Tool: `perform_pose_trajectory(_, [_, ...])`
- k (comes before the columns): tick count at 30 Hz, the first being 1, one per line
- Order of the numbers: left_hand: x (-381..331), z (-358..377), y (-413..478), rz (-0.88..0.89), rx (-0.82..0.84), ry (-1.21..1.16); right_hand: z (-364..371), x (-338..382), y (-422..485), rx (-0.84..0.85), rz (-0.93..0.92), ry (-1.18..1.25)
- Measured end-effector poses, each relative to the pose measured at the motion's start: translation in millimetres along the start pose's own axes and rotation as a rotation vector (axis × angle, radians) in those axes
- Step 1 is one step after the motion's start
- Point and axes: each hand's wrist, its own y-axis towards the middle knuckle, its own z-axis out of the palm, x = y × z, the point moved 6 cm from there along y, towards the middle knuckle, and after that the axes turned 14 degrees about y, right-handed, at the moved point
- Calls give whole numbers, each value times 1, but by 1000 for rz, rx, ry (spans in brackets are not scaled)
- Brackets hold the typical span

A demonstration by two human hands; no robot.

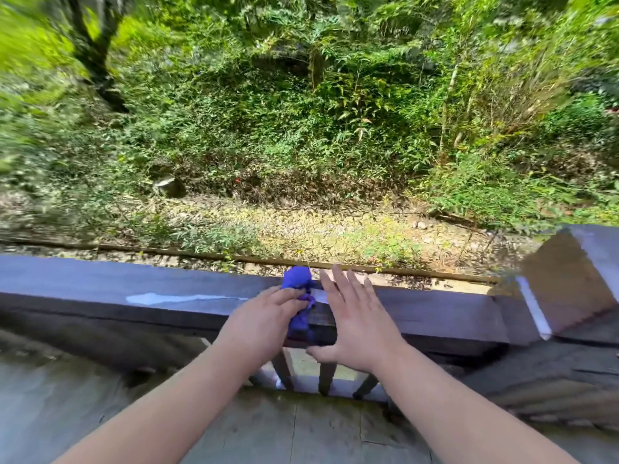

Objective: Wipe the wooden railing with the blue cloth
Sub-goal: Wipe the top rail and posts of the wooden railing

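Observation:
A dark wooden railing (100,283) runs left to right across the lower half of the head view. A blue cloth (296,277) is draped over its top beam near the middle, hanging down the near side. My left hand (261,324) is closed over the cloth and presses it onto the beam. Just to the right of the cloth, my right hand (355,321) lies flat on the beam with its fingers spread and its thumb under the lower edge. It holds nothing.
A thick corner post (569,283) rises at the right end of the railing. Thin balusters (326,378) stand under the beam. Grey floor planks (301,430) lie below. Beyond the railing are gravel ground, dense bushes and trees.

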Motion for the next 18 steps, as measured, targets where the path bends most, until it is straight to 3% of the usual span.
perform_pose_trajectory(13, [148, -3, -74, -146, -55, 35, 41, 89, 54, 8, -25, -112])
perform_pose_trajectory(18, [185, -3, -95, -118, -55, 109, 48, 104, 60, 3, -19, -138])
